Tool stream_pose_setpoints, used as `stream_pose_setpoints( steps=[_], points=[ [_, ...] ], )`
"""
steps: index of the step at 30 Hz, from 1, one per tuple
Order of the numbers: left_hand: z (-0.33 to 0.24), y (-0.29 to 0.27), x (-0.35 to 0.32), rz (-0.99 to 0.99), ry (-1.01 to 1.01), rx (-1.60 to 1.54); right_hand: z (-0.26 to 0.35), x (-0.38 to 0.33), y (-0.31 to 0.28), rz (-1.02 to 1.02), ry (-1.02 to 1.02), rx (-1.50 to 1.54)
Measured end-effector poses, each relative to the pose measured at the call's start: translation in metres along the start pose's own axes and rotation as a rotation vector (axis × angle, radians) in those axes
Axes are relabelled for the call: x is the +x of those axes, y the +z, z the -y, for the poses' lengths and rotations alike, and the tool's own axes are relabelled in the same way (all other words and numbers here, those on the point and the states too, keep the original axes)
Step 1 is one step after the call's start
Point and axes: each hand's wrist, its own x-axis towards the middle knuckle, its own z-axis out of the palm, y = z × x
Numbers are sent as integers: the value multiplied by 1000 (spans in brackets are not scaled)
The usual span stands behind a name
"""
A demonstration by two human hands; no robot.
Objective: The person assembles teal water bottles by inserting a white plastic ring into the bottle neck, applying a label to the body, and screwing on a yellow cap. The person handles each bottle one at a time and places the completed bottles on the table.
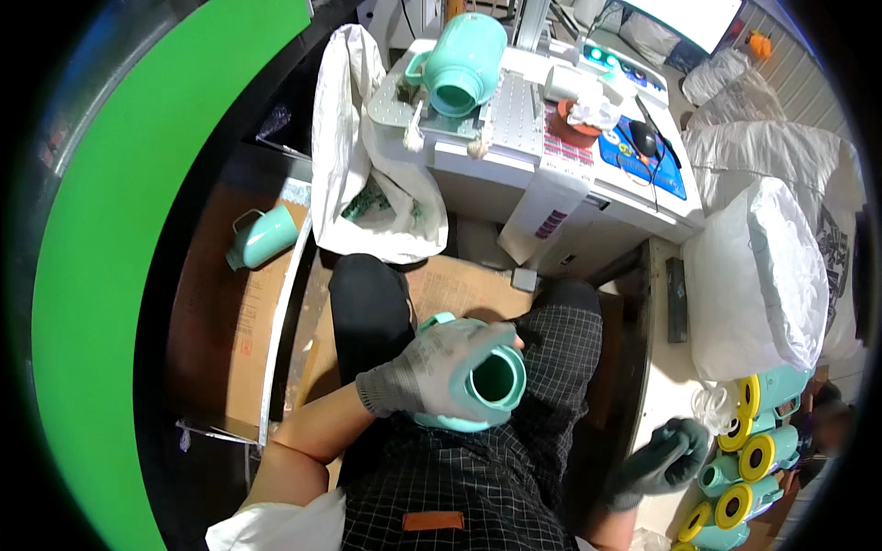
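Two gloved hands work over a lap. The left hand (441, 372) grips a mint-green jug (487, 386). The right hand (666, 459) hangs loosely open beside stacked jugs (749, 459).

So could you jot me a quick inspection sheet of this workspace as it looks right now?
Surface: white machine bench ahead.
Job's things: mint jug over the lap; another mint jug lying on the bench fixture.
Clutter: fallen jug on the brown cardboard, white sack, stacked jugs with yellow rings.
Hands: gloved left hand grips the lap jug; gloved right hand reaches toward the stack.
Cables: mouse lead by the mouse.
Surroundings: large white bags, green panel.
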Motion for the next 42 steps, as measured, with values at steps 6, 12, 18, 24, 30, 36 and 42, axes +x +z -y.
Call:
stream_pose_setpoints(
  steps=[6, 12, 18, 24, 30, 36, 42],
  points=[
    [-20, 24, -18, 23, 205, 89, 47, 0, 179, 663, -54, 575],
    [-20, 8, -25, -50, 210, 103, 26, -20, 212, 585, 172, 755],
    [-24, 18, 1, 88, 203, 78, -60, -50, 109, 528, 250, 430],
    [-27, 22, 14, 64, 109, -5, -124, -64, 6, 327, 310, 73],
    [-29, 37, 31, 151, 191, 91, -204, -33, -83, -112, 341, -230],
    [-38, 48, 35, 213, 161, 124, -273, 63, -107, -250, 352, -728],
    [-39, 56, 28, 172, 186, 163, -314, 79, -89, -195, 247, -701]
  ],
)
